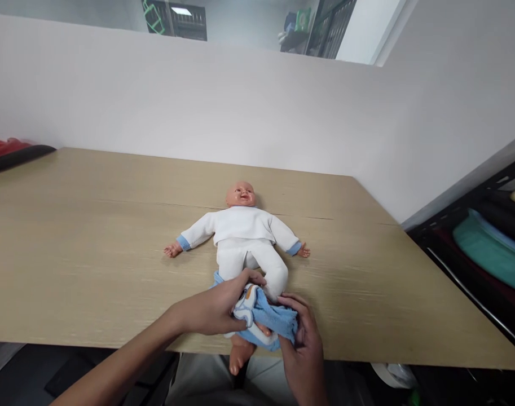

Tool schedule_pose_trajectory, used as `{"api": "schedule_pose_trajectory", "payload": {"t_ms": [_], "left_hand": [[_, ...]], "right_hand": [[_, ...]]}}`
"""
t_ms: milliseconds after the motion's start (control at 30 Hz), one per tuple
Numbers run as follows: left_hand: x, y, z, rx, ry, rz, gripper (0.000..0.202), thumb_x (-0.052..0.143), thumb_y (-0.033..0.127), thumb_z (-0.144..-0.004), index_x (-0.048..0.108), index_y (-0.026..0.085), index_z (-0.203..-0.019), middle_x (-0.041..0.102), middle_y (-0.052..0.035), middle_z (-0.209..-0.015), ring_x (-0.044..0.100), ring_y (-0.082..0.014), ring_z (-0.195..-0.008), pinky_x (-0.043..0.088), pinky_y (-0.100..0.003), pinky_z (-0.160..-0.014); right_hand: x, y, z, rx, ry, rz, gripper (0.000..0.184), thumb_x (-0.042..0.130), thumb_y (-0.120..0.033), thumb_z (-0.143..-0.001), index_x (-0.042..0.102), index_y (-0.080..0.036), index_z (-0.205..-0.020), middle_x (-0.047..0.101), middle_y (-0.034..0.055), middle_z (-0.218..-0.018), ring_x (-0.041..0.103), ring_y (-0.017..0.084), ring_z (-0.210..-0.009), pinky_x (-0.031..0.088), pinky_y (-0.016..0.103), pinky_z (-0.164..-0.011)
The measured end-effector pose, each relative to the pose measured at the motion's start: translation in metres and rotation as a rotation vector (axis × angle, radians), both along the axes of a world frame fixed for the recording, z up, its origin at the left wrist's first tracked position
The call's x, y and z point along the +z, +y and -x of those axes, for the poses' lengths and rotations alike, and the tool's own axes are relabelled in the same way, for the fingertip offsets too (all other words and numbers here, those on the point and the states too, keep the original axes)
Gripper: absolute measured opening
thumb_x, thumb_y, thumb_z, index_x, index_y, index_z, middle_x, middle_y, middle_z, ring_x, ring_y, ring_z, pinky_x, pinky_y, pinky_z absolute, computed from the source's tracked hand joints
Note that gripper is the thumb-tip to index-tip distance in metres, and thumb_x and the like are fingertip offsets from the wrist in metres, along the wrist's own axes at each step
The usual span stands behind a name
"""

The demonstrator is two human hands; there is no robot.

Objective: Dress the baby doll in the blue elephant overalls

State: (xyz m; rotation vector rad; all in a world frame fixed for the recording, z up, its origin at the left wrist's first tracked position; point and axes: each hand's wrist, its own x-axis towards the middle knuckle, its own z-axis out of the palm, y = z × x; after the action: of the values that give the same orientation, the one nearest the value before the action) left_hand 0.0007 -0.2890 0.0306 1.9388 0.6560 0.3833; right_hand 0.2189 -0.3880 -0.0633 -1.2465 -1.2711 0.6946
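Observation:
A baby doll point(251, 262) lies on its back on the wooden table, head away from me and arms spread. It wears a white long-sleeved top point(242, 224) with blue cuffs. Bunched around its lower legs are blue and white doll pants point(274, 316) with a patch of brown. My left hand point(223, 301) grips the pants from the left, its thumb and fingers around the cloth. On the right, my right hand point(302, 332) holds the blue edge near a foot partly hidden in the fabric. The other foot point(240, 352) sticks out over the table's front edge.
The wooden table point(92, 242) stands against a white wall point(176, 101) with a window above. A red and black item point(12, 152) sits at the far left. To the right is a black rack point(460, 270) with a teal thing point(489, 248) on it.

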Motion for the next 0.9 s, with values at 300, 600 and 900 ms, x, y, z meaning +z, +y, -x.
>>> {"api": "schedule_pose_trajectory", "payload": {"t_ms": [300, 600, 900], "left_hand": [[-0.01, 0.001, -0.001, 0.001, 0.025, -0.029, 0.075, 0.066, 0.004, -0.074, 0.035, 0.025, -0.139, 0.058, -0.0069, -0.126, 0.062, -0.0245, -0.108, 0.052, -0.036, -0.092], [-0.017, 0.003, 0.0, 0.093, -0.15, 0.08, 0.066, 0.058, 0.0, -0.075, 0.041, 0.025, -0.133, 0.053, -0.0022, -0.117, 0.056, -0.0208, -0.108, 0.049, -0.031, -0.094], [-0.018, 0.001, 0.003, 0.082, -0.171, 0.016, 0.07, 0.064, 0.005, -0.076, 0.04, 0.025, -0.138, 0.054, -0.0057, -0.126, 0.057, -0.0244, -0.117, 0.05, -0.035, -0.099]], "right_hand": [[0.006, 0.009, 0.003, -0.036, -0.118, -0.055, 0.044, 0.055, -0.011, -0.09, 0.064, -0.028, -0.129, 0.064, 0.0081, -0.132, 0.063, 0.024, -0.126, 0.054, 0.04, -0.106], [-0.011, -0.004, 0.014, -0.121, -0.47, -0.274, 0.055, 0.057, -0.018, -0.099, 0.052, -0.025, -0.153, 0.059, 0.0135, -0.141, 0.062, 0.026, -0.13, 0.06, 0.037, -0.101], [-0.005, 0.008, 0.006, -0.079, -0.48, -0.351, 0.064, 0.054, -0.006, -0.092, 0.055, -0.034, -0.15, 0.063, 0.0088, -0.136, 0.064, 0.025, -0.126, 0.061, 0.041, -0.101]]}}
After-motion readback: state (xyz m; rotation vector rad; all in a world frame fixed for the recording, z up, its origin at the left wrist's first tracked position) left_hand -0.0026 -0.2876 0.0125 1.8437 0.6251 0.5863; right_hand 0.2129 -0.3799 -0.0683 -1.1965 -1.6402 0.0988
